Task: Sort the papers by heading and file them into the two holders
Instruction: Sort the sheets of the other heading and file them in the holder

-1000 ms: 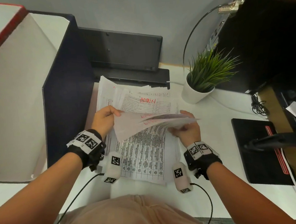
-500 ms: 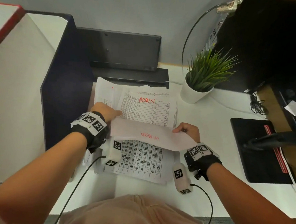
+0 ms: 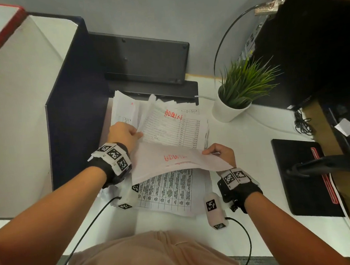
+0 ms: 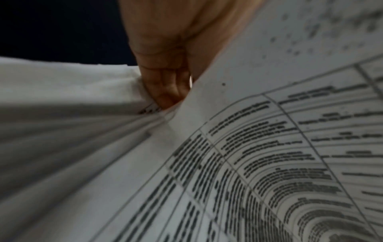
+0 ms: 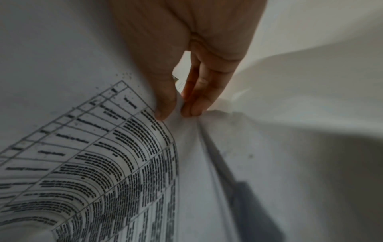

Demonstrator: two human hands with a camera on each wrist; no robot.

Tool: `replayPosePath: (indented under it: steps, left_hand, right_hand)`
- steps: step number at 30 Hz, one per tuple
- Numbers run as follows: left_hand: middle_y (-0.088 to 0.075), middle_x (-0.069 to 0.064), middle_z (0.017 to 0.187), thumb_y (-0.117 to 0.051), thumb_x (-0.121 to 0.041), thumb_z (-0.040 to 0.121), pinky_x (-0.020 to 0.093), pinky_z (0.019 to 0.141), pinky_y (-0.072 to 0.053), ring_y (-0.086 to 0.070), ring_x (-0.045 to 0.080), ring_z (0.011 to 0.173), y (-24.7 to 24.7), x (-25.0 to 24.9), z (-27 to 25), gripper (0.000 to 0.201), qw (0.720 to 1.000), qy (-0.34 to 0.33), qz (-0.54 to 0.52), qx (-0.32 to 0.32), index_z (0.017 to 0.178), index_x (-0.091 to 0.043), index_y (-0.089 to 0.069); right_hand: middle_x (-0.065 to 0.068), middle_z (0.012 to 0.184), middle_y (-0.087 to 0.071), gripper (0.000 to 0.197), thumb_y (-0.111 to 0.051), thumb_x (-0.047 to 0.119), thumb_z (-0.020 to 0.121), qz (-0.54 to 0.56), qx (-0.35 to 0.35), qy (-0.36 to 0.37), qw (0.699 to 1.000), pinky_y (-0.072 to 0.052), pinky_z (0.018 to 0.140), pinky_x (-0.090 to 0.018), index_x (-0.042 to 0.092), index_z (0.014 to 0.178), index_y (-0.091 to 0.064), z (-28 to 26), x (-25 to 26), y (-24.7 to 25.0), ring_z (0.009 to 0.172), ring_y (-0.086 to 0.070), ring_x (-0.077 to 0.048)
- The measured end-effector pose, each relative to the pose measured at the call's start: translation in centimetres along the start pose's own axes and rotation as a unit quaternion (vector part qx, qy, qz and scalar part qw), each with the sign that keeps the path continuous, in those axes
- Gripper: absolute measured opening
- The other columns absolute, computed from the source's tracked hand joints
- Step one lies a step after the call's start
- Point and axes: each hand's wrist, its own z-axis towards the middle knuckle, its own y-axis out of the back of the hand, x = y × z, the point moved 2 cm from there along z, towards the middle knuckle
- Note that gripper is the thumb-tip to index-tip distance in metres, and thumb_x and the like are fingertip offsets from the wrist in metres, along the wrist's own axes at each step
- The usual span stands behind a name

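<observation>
My right hand point(image 3: 220, 153) pinches the right edge of a loose sheet point(image 3: 172, 161) held just above the desk; red writing shows through it in reverse. In the right wrist view, thumb and fingers point(image 5: 192, 104) pinch that sheet point(image 5: 269, 147). My left hand point(image 3: 126, 133) grips the left edge of the far stack point(image 3: 178, 130), headed "ADMIN" in red, and lifts its top sheets. The left wrist view shows curled fingers point(image 4: 165, 91) tucked in among papers point(image 4: 269, 147). A table-printed sheet point(image 3: 168, 195) lies flat underneath. A navy holder point(image 3: 71, 110) and a red-edged holder point(image 3: 3, 34) stand at left.
A potted plant point(image 3: 236, 99) stands right of the papers. A black panel point(image 3: 144, 58) leans on the back wall behind them. A black monitor base point(image 3: 303, 177) and its arm point(image 3: 327, 165) fill the right side. Wrist cables trail at the desk's near edge.
The loose sheet has dropped from chest height to just above the desk. My left hand let go of it, reached forward and took the edge of the ADMIN stack.
</observation>
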Motion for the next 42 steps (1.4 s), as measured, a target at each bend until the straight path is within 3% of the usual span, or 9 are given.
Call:
replayPosePath:
  steps: [5, 9, 13, 19, 24, 29, 32, 35, 42]
  left_hand:
    - [-0.068, 0.005, 0.094, -0.059, -0.011, 0.089, 0.026, 0.083, -0.050, -0.061, 0.017, 0.084, 0.0, 0.0, -1.5, 0.023, 0.986, -0.082, -0.131, -0.065, 0.110, -0.007, -0.067]
    - [-0.066, 0.002, 0.094, -0.052, -0.006, 0.092, 0.018, 0.072, -0.048, -0.061, 0.016, 0.086, 0.0, 0.4, -2.1, 0.015, 0.963, -0.032, -0.267, -0.023, 0.095, -0.012, -0.065]
    - [-0.062, 0.015, 0.092, -0.048, 0.009, 0.087, 0.033, 0.077, -0.049, -0.058, 0.025, 0.089, 0.4, 0.3, -2.8, 0.024, 0.935, -0.023, -0.351, 0.042, 0.074, -0.008, -0.056]
    - [-0.061, 0.014, 0.089, -0.040, 0.011, 0.088, 0.026, 0.073, -0.048, -0.056, 0.025, 0.088, 0.4, -0.1, -2.7, 0.029, 0.925, -0.003, -0.372, 0.081, 0.070, -0.007, -0.053]
    - [-0.063, 0.011, 0.095, -0.043, -0.011, 0.085, 0.031, 0.081, -0.041, -0.054, 0.026, 0.091, 0.8, 0.1, -1.5, 0.025, 0.941, 0.060, -0.328, 0.062, 0.071, -0.010, -0.063]
    - [-0.066, 0.013, 0.097, -0.052, -0.022, 0.088, 0.033, 0.073, -0.048, -0.060, 0.026, 0.079, 1.0, 0.3, 0.8, 0.024, 0.965, 0.146, -0.213, 0.045, 0.087, -0.004, -0.067]
    - [-0.066, 0.017, 0.106, -0.071, -0.028, 0.079, 0.040, 0.090, -0.051, -0.063, 0.032, 0.099, 1.1, 0.5, 1.1, 0.041, 0.981, 0.159, -0.066, 0.090, 0.106, 0.001, -0.064]
    - [-0.067, 0.015, 0.103, -0.082, -0.035, 0.066, 0.040, 0.086, -0.054, -0.064, 0.031, 0.097, 1.0, 0.1, 0.6, 0.053, 0.987, 0.144, -0.012, 0.071, 0.103, -0.001, -0.065]
    - [-0.069, 0.013, 0.088, -0.070, -0.019, 0.082, 0.028, 0.075, -0.048, -0.063, 0.027, 0.085, 0.2, 0.1, -0.6, 0.020, 0.998, 0.056, 0.019, 0.033, 0.087, 0.001, -0.072]
  right_hand:
    - [-0.003, 0.048, -0.061, 0.046, -0.042, -0.022, 0.075, 0.099, -0.029, -0.071, 0.992, -0.049, 0.043, -0.016, 0.003, 0.040, -0.058, 0.3, 0.1, 0.2, 0.043, -0.059, -0.013]
    - [-0.010, 0.050, -0.052, 0.052, -0.037, -0.021, 0.073, 0.059, -0.084, -0.063, 0.993, -0.045, 0.050, -0.020, 0.009, 0.032, -0.049, 0.6, -0.3, 0.5, 0.054, -0.048, -0.026]
    - [-0.004, 0.065, -0.048, 0.035, -0.065, -0.017, 0.070, -0.161, -0.077, 0.017, 0.984, -0.041, 0.047, -0.005, 0.010, 0.061, -0.044, 0.2, 0.1, 0.3, 0.060, -0.048, -0.010]
    - [-0.006, 0.088, -0.061, 0.041, -0.076, -0.011, 0.066, -0.158, -0.030, 0.069, 0.985, -0.047, 0.056, -0.004, 0.007, 0.097, -0.056, -0.2, 0.4, 0.1, 0.074, -0.057, -0.012]
    - [0.000, 0.066, -0.062, 0.012, -0.070, -0.006, 0.074, -0.209, -0.033, 0.034, 0.977, -0.046, 0.059, -0.017, 0.004, 0.070, -0.066, 0.0, -0.1, 0.3, 0.060, -0.054, -0.009]
    - [0.008, 0.039, -0.053, 0.054, -0.043, -0.026, 0.066, -0.032, -0.031, -0.007, 0.999, -0.043, 0.047, -0.012, 0.014, 0.032, -0.058, 0.5, -1.0, 0.6, 0.040, -0.049, -0.005]
    - [0.005, 0.040, -0.055, 0.055, -0.045, -0.027, 0.066, -0.053, -0.029, 0.008, 0.998, -0.043, 0.047, -0.013, 0.015, 0.033, -0.058, 0.7, -1.2, 0.7, 0.042, -0.049, -0.004]
    - [0.006, 0.043, -0.055, 0.055, -0.047, -0.026, 0.066, -0.069, -0.029, 0.006, 0.997, -0.042, 0.056, -0.020, 0.017, 0.033, -0.058, 0.6, -1.4, 0.8, 0.051, -0.049, -0.015]
    - [-0.008, 0.066, -0.054, 0.050, -0.048, -0.022, 0.072, -0.059, -0.049, -0.025, 0.997, -0.044, 0.066, -0.025, 0.015, 0.039, -0.059, 0.7, -0.8, 0.8, 0.064, -0.050, -0.022]
